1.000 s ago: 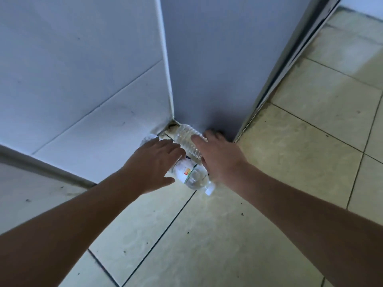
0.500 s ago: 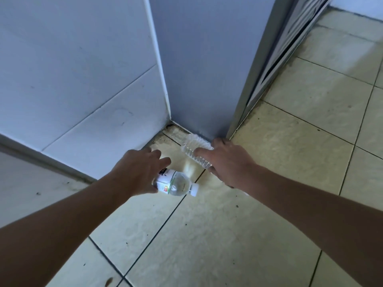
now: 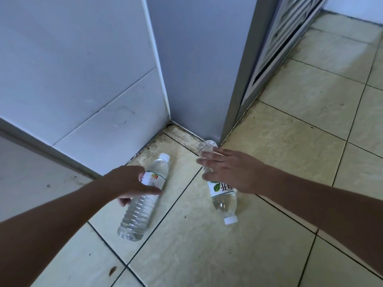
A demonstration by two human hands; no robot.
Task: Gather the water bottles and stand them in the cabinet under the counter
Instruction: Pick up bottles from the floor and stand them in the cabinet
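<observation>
we are gathering: our left hand (image 3: 132,183) is gripping one bottle (image 3: 143,200), our right hand (image 3: 230,169) is resting flat-fingered on another bottle (image 3: 222,195), both lying on the floor (image 3: 207,255) near the wall corner. next, closing the right.

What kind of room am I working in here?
Probably a kitchen or utility corner in a home, seen at floor level. Pale floor tiles with dark grout meet a white tiled wall, and a grey appliance-like unit with a vented panel stands in the corner. No cabinet is in view.
</observation>
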